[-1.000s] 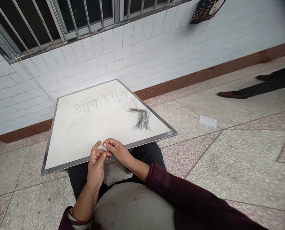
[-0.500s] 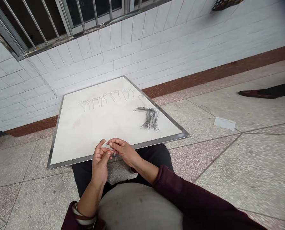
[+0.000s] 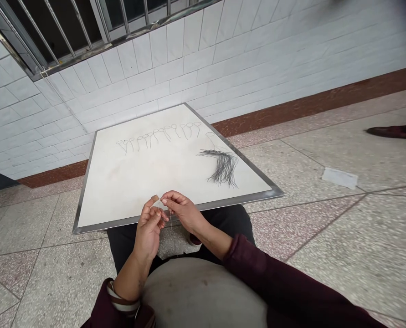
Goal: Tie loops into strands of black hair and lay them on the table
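Both the left hand (image 3: 150,226) and the right hand (image 3: 181,210) pinch one fine dark strand (image 3: 170,220) between fingertips, just over the near edge of the white board (image 3: 127,182). So thin a strand could slip from the pinch. A stray brush could scatter the hair bundle (image 3: 223,166) at the board's right side, or disturb the looped strands (image 3: 158,135) along its far edge.

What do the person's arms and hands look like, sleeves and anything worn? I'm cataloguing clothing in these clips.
Both hands are bare: no gloves or rings visible. The left hand has a tan strip, perhaps a plaster, on its thumb tip. The left forearm is bare, its dark maroon sleeve pushed up over a striped cuff. The right hand comes out of a long dark maroon sleeve reaching the wrist.
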A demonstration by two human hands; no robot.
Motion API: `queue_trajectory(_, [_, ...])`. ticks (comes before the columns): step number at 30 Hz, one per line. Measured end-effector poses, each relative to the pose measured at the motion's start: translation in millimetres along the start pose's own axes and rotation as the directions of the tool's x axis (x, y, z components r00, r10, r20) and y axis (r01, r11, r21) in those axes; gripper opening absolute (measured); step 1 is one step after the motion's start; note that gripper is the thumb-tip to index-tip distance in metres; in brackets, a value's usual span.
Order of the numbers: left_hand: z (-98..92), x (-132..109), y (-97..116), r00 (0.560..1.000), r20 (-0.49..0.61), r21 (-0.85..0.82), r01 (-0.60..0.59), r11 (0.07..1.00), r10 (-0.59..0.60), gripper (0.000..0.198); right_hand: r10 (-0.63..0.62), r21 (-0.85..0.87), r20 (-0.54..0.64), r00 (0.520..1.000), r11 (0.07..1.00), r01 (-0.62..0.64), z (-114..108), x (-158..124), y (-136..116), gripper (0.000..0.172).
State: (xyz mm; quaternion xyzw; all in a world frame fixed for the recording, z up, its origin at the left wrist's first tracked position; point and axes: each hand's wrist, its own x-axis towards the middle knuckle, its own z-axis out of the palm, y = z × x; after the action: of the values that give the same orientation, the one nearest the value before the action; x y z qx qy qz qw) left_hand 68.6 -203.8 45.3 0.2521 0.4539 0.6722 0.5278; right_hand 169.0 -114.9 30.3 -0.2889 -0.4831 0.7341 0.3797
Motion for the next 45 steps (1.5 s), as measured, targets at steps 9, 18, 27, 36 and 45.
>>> queue_trajectory(9, [-13.7, -2.7, 19.9, 0.993, 0.093, 0.118, 0.060, 0.991, -0.072, 0.058, -0.159, -0.235, 0.109, 0.981, 0.955, 0.181, -13.7, 2.6, -8.7, 0.022])
queue_trajectory(18, [-11.5, -4.5, 39.1, 0.984, 0.122, 0.288, 0.087, 0.954, -0.127, 0.056, -0.238, -0.362, 0.154, 0.959, 0.889, 0.279, -14.6, 2.5, -6.6, 0.021])
queue_trajectory(27, [-12.9, -4.0, 28.6, 0.985, 0.173, 0.354, -0.079, 0.932, 0.018, 0.056, -0.213, -0.358, 0.204, 0.955, 0.892, 0.275, -10.5, -3.0, -7.3, 0.022])
queue_trajectory(36, [-18.5, -6.2, 26.1, 0.980, 0.160, 0.213, 0.086, 0.973, -0.121, 0.060, -0.243, -0.432, 0.344, 0.907, 0.817, 0.382, -14.6, -4.7, -6.7, 0.019])
queue_trajectory(45, [-24.9, -4.5, 33.4, 0.976, 0.207, 0.338, -0.005, 0.941, -0.069, 0.053, -0.344, -0.498, 0.317, 0.884, 0.733, 0.464, -9.8, -7.2, -8.0, 0.019])
